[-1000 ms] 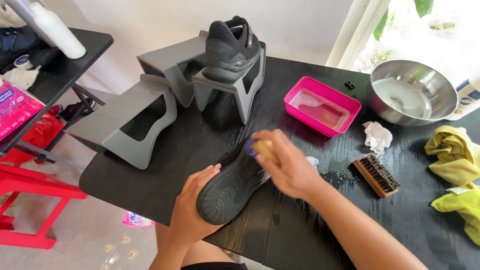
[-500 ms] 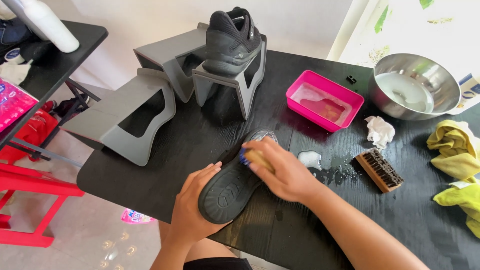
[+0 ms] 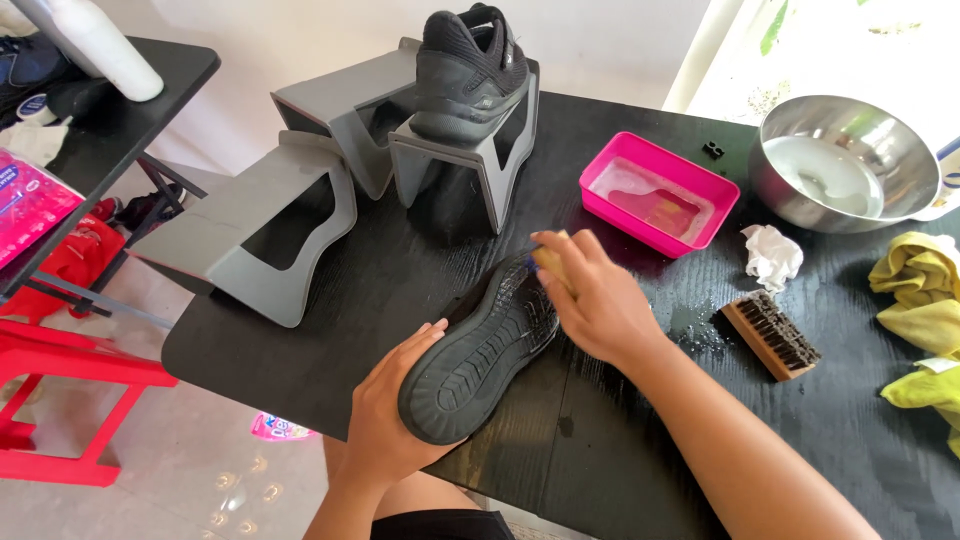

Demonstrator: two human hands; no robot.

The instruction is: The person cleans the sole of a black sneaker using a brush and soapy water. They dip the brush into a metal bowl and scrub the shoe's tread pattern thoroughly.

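A black wood-grain desk (image 3: 400,290) stands against a white wall, with a second black table at the far left and a red frame on the tiled floor beside it.

The black shoe (image 3: 485,350) lies sole-up near the desk's front edge, its heel overhanging toward the person. The left hand (image 3: 385,420) cups the heel from below, fingers wrapped around the sole's edge. The right hand (image 3: 590,295) is closed on a small pale brush (image 3: 548,262), pressed against the toe end of the wet sole.

Three grey shoe stands (image 3: 290,215) occupy the back-left part of the desk. The one nearest the middle carries a second black shoe (image 3: 468,70), upright.

A pink tray (image 3: 718,195) holding water sits toward the back, right of the stands. A steel bowl (image 3: 845,160) with water stands at the back-right corner. A crumpled white tissue (image 3: 772,255) lies between tray and bowl. A wooden bristle brush (image 3: 770,335) lies just right of the right wrist. Yellow cloths (image 3: 920,290) lie along the right edge.
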